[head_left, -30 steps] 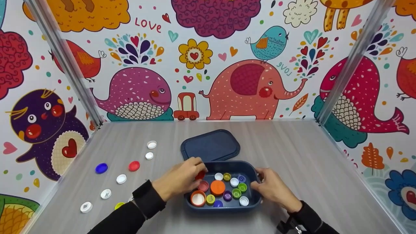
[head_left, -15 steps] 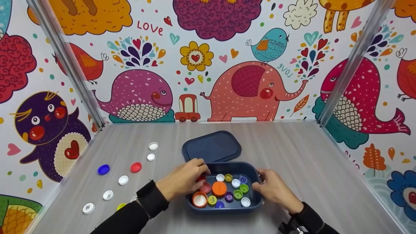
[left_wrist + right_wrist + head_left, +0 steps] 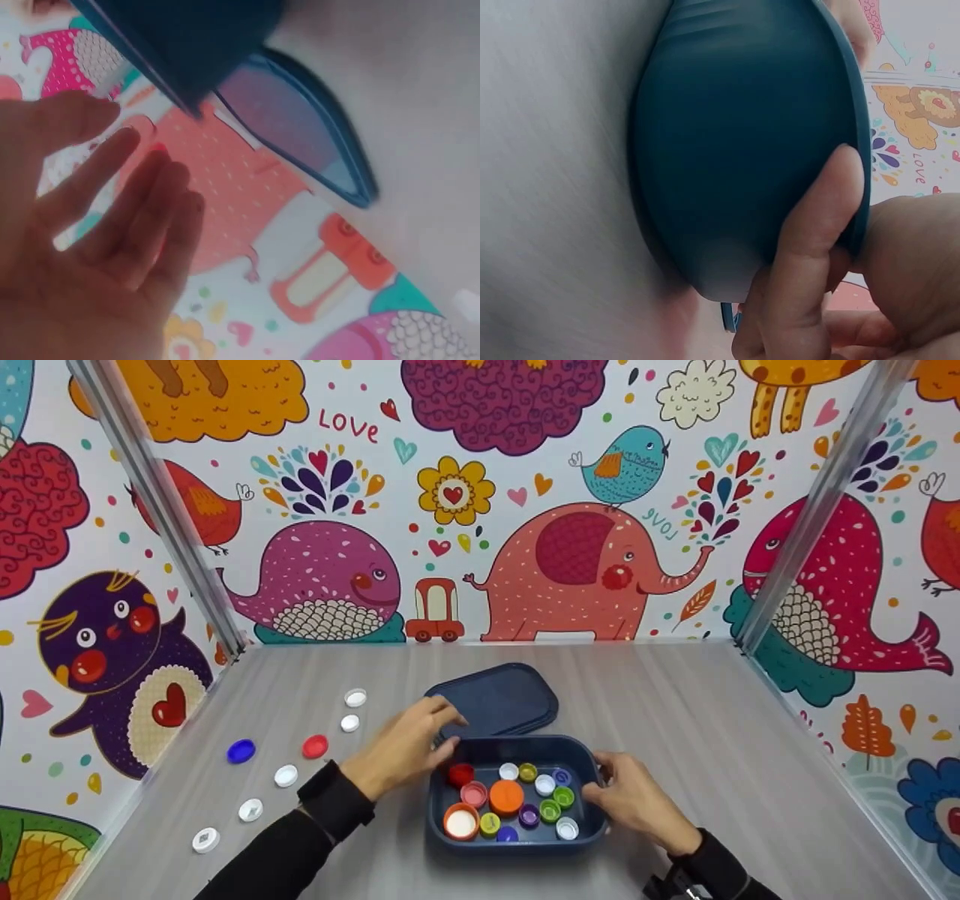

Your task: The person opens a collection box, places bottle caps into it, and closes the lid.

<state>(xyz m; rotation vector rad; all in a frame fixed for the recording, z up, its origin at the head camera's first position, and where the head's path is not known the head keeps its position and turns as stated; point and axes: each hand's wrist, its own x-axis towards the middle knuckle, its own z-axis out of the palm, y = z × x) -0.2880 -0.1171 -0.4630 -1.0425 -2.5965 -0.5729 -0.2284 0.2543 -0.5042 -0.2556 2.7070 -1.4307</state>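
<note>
A dark blue plastic box (image 3: 517,846) holds bottle caps of several colours. Its right end is gripped by my right hand (image 3: 637,799); in the right wrist view the thumb (image 3: 821,202) lies against the outer wall. Over the box's back left corner is my left hand (image 3: 401,746), fingers spread and holding nothing. Just below its fingertips, inside the box, lies a dark red cap (image 3: 460,775). A pink cap (image 3: 474,794), a large orange cap (image 3: 506,797) and an orange-rimmed cap (image 3: 460,822) are near it. In the left wrist view the left palm (image 3: 97,285) shows with nothing in it.
The dark blue lid (image 3: 499,697) lies flat behind the box. On the table's left side are a blue cap (image 3: 241,751), a red cap (image 3: 315,746) and several white caps, one a white cap (image 3: 205,840) near the front. Printed walls enclose the table.
My left hand has let go of the dark red cap inside the box, risen and moved back to the left, its fingers opening. The right hand keeps its grip on the box.
</note>
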